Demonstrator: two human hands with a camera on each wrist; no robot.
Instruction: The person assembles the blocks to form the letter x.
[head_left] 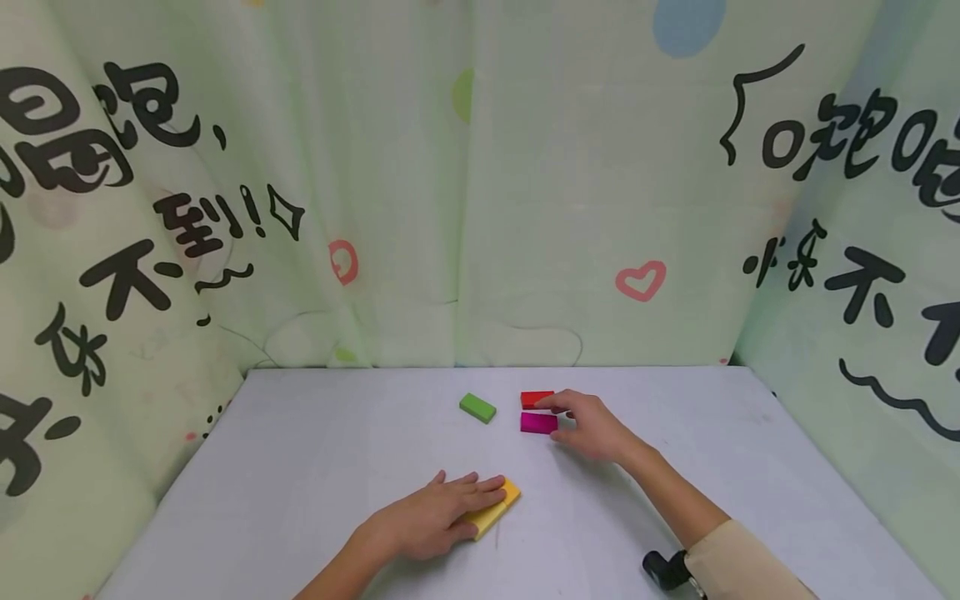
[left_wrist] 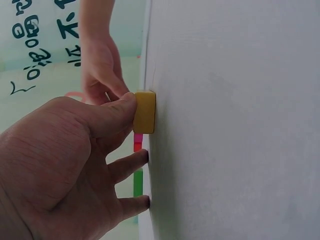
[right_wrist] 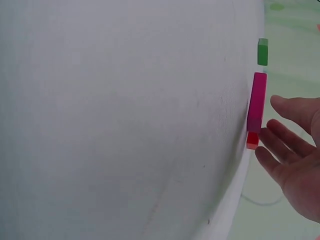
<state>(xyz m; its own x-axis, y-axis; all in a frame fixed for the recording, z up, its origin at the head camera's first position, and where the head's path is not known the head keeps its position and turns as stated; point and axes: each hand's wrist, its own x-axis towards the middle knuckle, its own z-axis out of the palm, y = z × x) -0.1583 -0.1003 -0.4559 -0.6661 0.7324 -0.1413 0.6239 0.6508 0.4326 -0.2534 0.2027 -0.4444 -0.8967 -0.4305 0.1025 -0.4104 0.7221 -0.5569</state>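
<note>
Four colors of small block lie on a white tabletop (head_left: pixel 300 467) as a person works them with two bare hands, set well apart. At the near side, the left hand (head_left: pixel 431 517) holds the yellow block (head_left: pixel 491 520) between thumb and fingers, its long side slanting from near left to far right; a line across its top suggests it may be two pieces. Farther off and to the right, the right hand (head_left: pixel 588 429) reaches toward the magenta block (head_left: pixel 536 423) and the red block (head_left: pixel 532 399) just beyond it, thumb and fingers parted around nothing; whether a fingertip touches the red piece, the pictures do not settle. To the left of that pair rests the green block (head_left: pixel 477 407), turned at an angle and untouched. The step in hand appears to be reaching for a far block while the yellow one is kept steady. Next, it seems, the right thumb and fingers need to close on just one of the two neighbors without nudging the other.
</note>
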